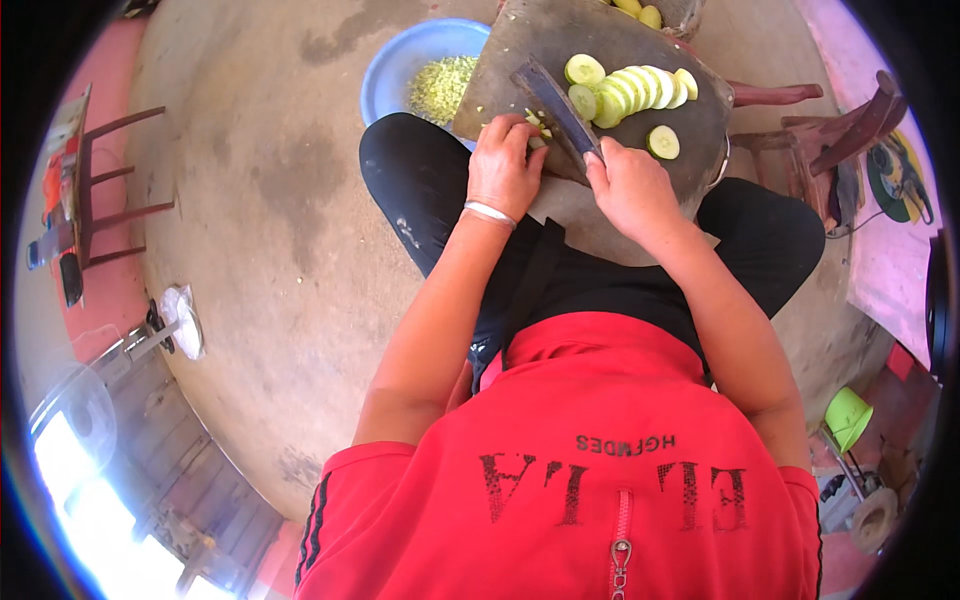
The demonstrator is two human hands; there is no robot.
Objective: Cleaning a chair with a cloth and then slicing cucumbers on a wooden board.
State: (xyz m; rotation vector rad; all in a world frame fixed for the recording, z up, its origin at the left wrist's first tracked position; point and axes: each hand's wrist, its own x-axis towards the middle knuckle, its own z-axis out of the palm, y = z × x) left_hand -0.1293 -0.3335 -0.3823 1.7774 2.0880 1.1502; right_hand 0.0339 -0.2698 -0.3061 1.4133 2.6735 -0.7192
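Note:
My right hand (636, 195) is closed around the handle of a knife (556, 105), whose broad dark blade slants up and to the left over a worn, dark cutting board (505, 75). Just left of the blade, my left hand (503, 168) rests at the board's near edge with its fingers bent and pressed together on small pale green pieces (538, 122). Part of what those fingers hold is hidden. Right of the knife lies an overlapping row of round, pale green vegetable slices (640, 90). One separate slice (663, 142) lies nearer to me.
A blue basin (385, 75) holding finely chopped green bits (440, 88) stands on the floor left of the board. Yellowish vegetables (650, 16) sit at the far right. A wooden chair (850, 125) stands to the right, and a wooden rack (90, 190) at the left wall.

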